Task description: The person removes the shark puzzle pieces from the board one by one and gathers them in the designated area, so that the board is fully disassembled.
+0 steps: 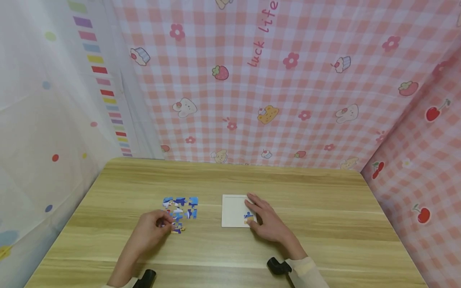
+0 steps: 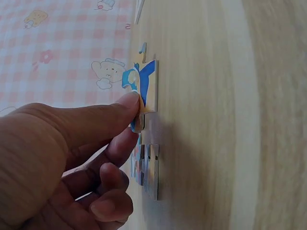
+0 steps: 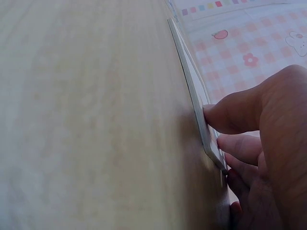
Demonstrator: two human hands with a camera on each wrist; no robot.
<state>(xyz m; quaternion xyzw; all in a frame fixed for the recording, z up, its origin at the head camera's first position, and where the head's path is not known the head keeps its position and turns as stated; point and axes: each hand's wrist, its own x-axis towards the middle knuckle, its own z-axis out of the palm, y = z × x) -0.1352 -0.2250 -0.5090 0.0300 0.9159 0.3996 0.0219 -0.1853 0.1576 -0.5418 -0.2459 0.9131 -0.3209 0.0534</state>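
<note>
Several blue and white jigsaw pieces [image 1: 180, 210] lie in a loose cluster left of centre on the wooden table [image 1: 324, 208]. My left hand [image 1: 163, 224] is at the cluster's near left edge. In the left wrist view its thumb and forefinger [image 2: 125, 106] pinch one blue and white piece [image 2: 147, 88] against the tabletop, with another piece [image 2: 151, 168] just below. A white puzzle board [image 1: 232, 210] lies at the centre with one piece [image 1: 248, 216] in its near right corner. My right hand [image 1: 253, 211] rests on the board's right edge, its fingertips [image 3: 223, 120] touching the board's rim [image 3: 191, 79].
Pink checked cloth with cartoon prints hangs behind the table and on the right; a pale dotted curtain is on the left. The table runs far to the right of the board and back towards the cloth. Black wrist mounts [image 1: 277, 266] sit near the front edge.
</note>
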